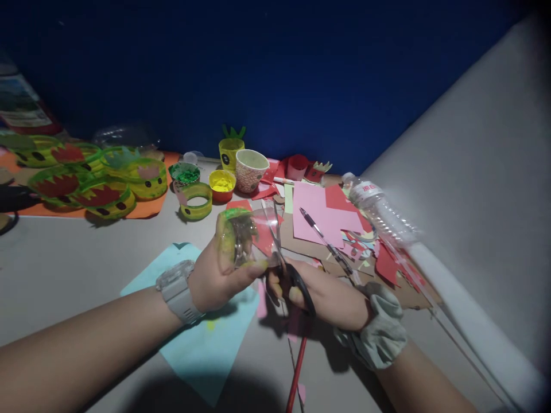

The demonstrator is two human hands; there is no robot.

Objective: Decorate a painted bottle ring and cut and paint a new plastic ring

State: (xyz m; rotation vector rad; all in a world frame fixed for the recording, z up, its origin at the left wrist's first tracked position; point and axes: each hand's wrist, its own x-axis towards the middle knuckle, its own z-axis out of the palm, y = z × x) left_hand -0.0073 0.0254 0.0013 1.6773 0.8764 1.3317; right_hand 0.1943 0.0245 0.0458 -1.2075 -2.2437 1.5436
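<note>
My left hand (219,264) is closed around a clear plastic bottle piece (253,235), partly painted yellow-green at its left end. In my right hand (297,287) is a pair of scissors (301,289) with black handles. Their blades point upward at the right rim of the bottle piece; whether they cut into it I cannot tell. Under my left hand a light blue sheet (202,350) lies on the table, with a small yellow smear on it. A red stick-like tool (297,373) rests below my right hand.
Several painted yellow-green rings (107,201) stand on orange paper (150,209) at left. Behind are a green tub (187,174), a yellow paint tub (222,182) and a paper cup (250,172). Pink paper (316,229), a pen (327,241) and a plastic bottle (383,212) lie at right.
</note>
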